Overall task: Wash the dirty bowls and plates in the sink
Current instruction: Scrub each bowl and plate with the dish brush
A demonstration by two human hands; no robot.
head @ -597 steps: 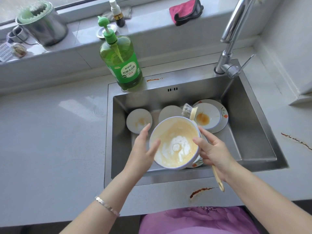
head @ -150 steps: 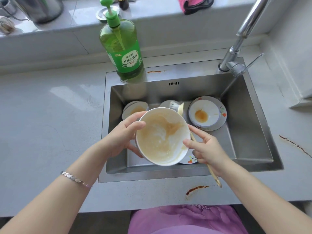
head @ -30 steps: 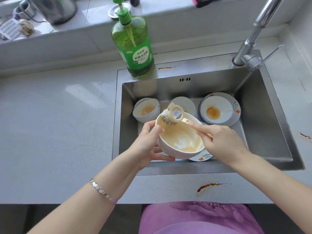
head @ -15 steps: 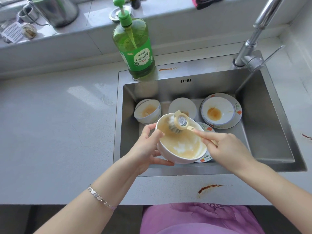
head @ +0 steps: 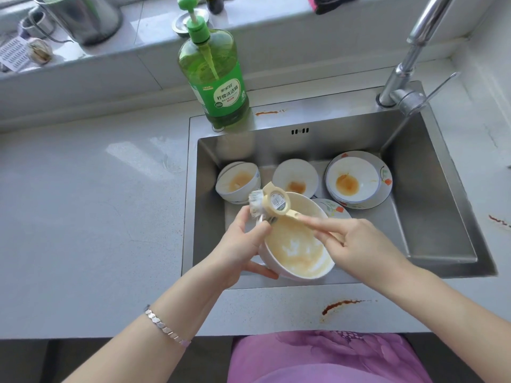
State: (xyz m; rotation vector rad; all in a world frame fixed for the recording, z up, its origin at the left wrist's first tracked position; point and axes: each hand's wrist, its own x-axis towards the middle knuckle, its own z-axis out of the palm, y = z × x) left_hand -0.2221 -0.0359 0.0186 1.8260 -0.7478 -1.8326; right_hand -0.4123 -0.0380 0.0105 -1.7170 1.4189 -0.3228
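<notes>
A pale speckled surface (head: 91, 217) ran around a steel sink (head: 431, 205) set into it. Rust-coloured smears (head: 340, 304) marked the surface along its front edge, and another streaked it to the right (head: 497, 220). On the sink's back rim stood a green dish soap bottle (head: 218, 84), with a faucet (head: 406, 78) at the right corner. On the sink floor lay a stained bowl (head: 239, 182), a small dish (head: 295, 178), a flowered plate (head: 383, 189) bearing a saucer (head: 352, 179), and another plate (head: 333, 208).
</notes>
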